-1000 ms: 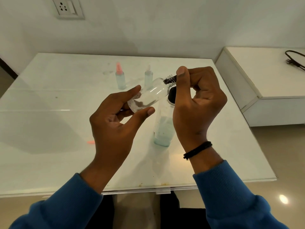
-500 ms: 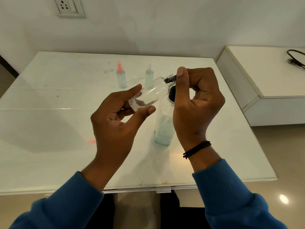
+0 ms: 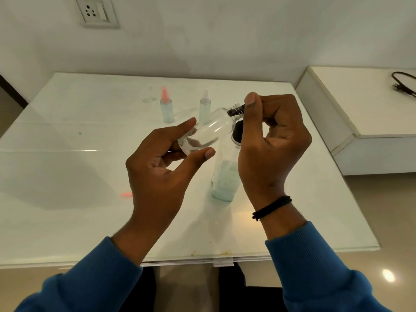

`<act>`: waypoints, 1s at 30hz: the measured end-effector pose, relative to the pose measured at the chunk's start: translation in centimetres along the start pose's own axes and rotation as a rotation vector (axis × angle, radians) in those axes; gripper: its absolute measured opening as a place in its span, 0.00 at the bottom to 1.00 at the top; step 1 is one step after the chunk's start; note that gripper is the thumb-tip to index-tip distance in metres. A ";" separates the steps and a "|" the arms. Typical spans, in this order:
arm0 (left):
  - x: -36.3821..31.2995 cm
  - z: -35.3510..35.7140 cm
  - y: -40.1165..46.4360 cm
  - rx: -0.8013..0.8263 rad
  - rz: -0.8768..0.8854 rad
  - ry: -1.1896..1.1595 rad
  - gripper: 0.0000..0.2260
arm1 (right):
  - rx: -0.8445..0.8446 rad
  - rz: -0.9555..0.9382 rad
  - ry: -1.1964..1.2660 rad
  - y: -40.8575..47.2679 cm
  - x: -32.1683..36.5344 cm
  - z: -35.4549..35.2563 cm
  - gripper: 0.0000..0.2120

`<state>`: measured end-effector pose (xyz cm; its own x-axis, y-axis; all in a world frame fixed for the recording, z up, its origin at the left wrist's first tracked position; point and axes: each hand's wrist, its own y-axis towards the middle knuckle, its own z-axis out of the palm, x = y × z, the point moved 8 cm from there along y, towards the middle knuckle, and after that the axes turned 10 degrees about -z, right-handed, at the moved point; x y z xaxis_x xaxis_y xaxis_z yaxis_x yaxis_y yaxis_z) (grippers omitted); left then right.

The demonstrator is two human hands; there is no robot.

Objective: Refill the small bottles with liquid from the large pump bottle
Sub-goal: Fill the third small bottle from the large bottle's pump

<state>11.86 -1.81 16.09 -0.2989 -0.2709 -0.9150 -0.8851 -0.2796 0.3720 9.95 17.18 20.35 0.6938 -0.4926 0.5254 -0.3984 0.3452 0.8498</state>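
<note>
White wall backs a glossy white bench (image 3: 67, 176), with a socket plate (image 3: 96, 12) high on the wall, up and left of the large bottle (image 3: 225, 176) that stands near the bench's middle. Well left of that bottle a small orange mark (image 3: 126, 194) lies on the bench; what it is cannot be made out. Behind and left of the large bottle stand two small bottles, one with a pink cap (image 3: 166, 106) and one with a pale cap (image 3: 204, 104), the second partly hidden by the held bottle. The left hand (image 3: 162, 172) is up and left of the large bottle, its thumb and fingers (image 3: 198, 156) curled round the base of a clear small bottle (image 3: 209, 131), which lies tilted in the air with its threaded neck toward the right. Liquid inside it is hard to judge. The right hand (image 3: 272, 145) covers the large bottle's upper right side and most of its black top (image 3: 237, 131), so the pump cannot be seen. Its thumb and curled fingers pinch something dark at the held bottle's neck, largely concealed. Right of the bench a white cabinet (image 3: 360, 113) carries a black cable (image 3: 403, 84), cut off by the frame edge.
</note>
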 end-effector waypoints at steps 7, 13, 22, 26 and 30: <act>0.2 -0.1 0.0 -0.002 -0.022 -0.009 0.20 | 0.004 0.011 0.011 -0.2 0.1 0.1 0.09; 0.2 0.0 0.0 0.000 -0.017 0.003 0.20 | -0.004 0.029 0.007 -0.4 -0.1 0.1 0.09; 0.0 -0.1 0.0 -0.003 -0.017 0.002 0.20 | -0.008 0.047 0.031 -0.5 -0.2 0.2 0.08; 0.0 -0.1 -0.1 -0.003 -0.026 -0.022 0.20 | -0.002 0.048 0.033 -0.4 -0.3 0.1 0.08; 0.1 0.0 0.0 -0.004 -0.027 -0.028 0.21 | -0.010 0.049 0.027 -0.2 -0.1 0.0 0.08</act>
<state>11.84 -1.86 16.01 -0.2846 -0.2372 -0.9288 -0.8918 -0.2899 0.3473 9.95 17.18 20.12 0.6894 -0.4530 0.5652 -0.4267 0.3765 0.8223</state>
